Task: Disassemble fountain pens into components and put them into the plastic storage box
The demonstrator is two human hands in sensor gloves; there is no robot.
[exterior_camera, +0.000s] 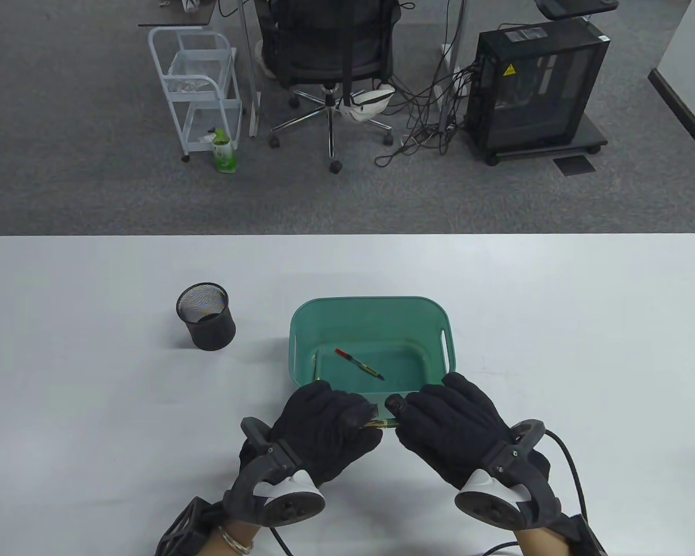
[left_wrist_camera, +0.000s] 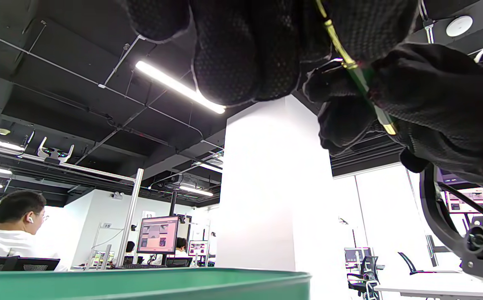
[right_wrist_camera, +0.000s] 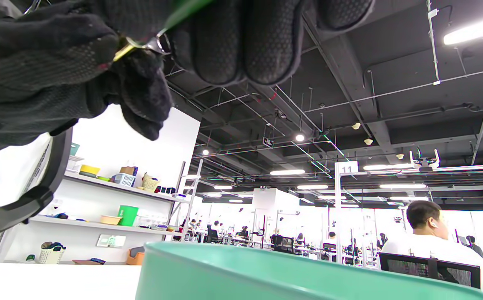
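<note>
step: pull pen apart | pen (exterior_camera: 380,424) held between both hands, just in front of box (exterior_camera: 301,341) | left hand (exterior_camera: 324,431) and right hand (exterior_camera: 449,431) fingers pinching its ends | advice: twist gently, stay near the box

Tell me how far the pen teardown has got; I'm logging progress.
Done: one pen part already lies in the green storage box. In hand: the left hand and right hand both grip a green pen just in front of the box. Left: separating it and dropping its pieces in.
</note>
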